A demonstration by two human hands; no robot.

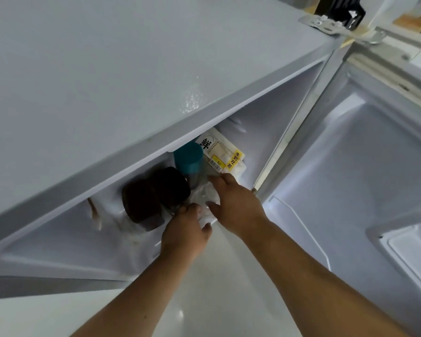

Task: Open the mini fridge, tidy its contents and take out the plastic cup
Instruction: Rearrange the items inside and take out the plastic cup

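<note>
The mini fridge [107, 81] stands open, seen from above. Inside, a plastic cup with a teal lid [188, 159] stands upright at the back. A white bread packet with a yellow label [220, 152] leans to the right of the cup. Two dark brown containers [153, 198] sit to its left. A crumpled clear plastic bag [204, 195] lies in front of the cup. My left hand [186, 232] grips the bag's near edge. My right hand [236, 203] rests on the bag's right side, fingers spread, fingertips near the bread packet.
The fridge door [362, 178] is swung open to the right, its white inner liner and lower door shelf [404, 242] in view. A metal hinge [326, 25] sits at the top right corner. Glossy white floor [204, 300] lies below my arms.
</note>
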